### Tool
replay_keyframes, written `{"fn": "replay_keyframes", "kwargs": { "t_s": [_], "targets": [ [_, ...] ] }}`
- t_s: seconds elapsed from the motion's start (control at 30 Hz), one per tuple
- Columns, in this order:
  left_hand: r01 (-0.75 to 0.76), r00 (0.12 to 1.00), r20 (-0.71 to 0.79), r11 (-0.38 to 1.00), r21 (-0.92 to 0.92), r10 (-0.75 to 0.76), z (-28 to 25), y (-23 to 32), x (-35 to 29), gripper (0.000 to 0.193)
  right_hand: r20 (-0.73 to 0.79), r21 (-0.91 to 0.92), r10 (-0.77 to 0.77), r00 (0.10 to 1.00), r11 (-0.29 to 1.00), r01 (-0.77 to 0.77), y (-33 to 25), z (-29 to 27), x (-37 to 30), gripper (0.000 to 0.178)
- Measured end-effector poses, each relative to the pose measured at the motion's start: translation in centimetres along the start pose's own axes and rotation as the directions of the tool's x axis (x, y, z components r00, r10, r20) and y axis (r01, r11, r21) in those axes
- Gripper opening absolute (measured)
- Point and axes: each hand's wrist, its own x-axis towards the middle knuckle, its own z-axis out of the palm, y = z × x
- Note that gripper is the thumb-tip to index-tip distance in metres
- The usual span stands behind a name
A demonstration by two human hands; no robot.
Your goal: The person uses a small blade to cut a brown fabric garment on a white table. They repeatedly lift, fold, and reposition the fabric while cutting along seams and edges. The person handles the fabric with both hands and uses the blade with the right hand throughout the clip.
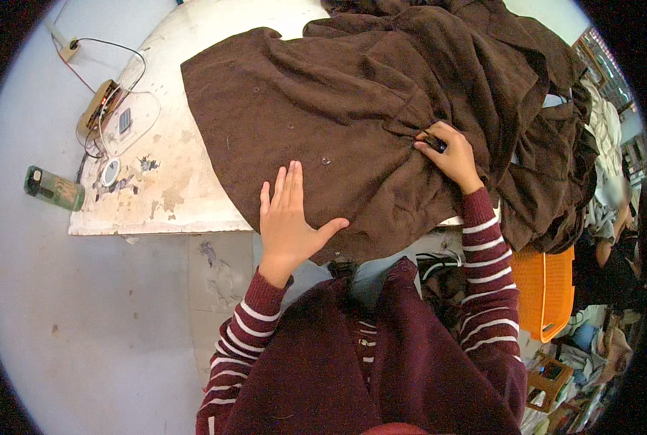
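A large dark brown cloth [316, 109] lies spread over the pale tabletop and hangs over its near edge. My left hand [291, 217] rests flat on the cloth's near part, fingers stretched and thumb apart, holding nothing. Farther right, my right hand [450, 154] is closed around a small black tool [435, 143] whose exact kind is mostly hidden by the fingers. Creases in the cloth gather toward that hand at the tool's tip. Several small clear round bits, one of them a shiny disc [326, 161], show on the cloth.
On the worn white table [193, 210], a power strip [100, 105] with cables sits at the left, near a small round white object [111, 171]. A green bottle [55, 188] is at the left corner. An orange basket [548, 297] and piled clothes [599, 348] lie right; another person [610, 232] is beyond.
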Motion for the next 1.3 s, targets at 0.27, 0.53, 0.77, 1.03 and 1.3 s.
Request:
{"fn": "replay_keyframes", "kwargs": {
  "t_s": [0.27, 0.53, 0.77, 1.03, 1.3],
  "targets": [
    [-0.011, 1.000, 0.013, 0.998, 0.058, 0.011, -0.4, 0.4, -2.3, 0.102, -0.086, 0.026, -0.251, 0.964, 0.967, 0.254, -8.4, -2.4, 0.0, 0.050],
    [-0.018, 1.000, -0.023, 0.999, 0.033, 0.019, -0.5, 0.2, -2.3, 0.098, 0.301, 0.120, -0.360, 0.883, 0.933, 0.339, -13.4, 1.9, 1.3, 0.024],
    [0.000, 0.999, -0.053, 1.000, 0.018, 0.000, 0.0, 0.3, -2.3, 0.099, 0.318, 0.041, -0.348, 0.882, 0.935, 0.354, -12.6, 3.5, 1.7, 0.020],
    [0.039, 0.995, -0.093, 0.996, -0.075, -0.046, -0.9, 0.9, -1.9, 0.087, 0.305, 0.434, -0.196, 0.932, 0.900, 0.047, -11.0, 0.2, -1.4, 0.028],
    [-0.223, 0.967, 0.124, 0.975, -0.017, 0.224, 1.7, 3.3, 0.1, 0.059, 0.237, 0.255, -0.140, 0.961, 0.964, 0.078, -7.2, -1.6, -7.1, 0.050]
  ]
}}
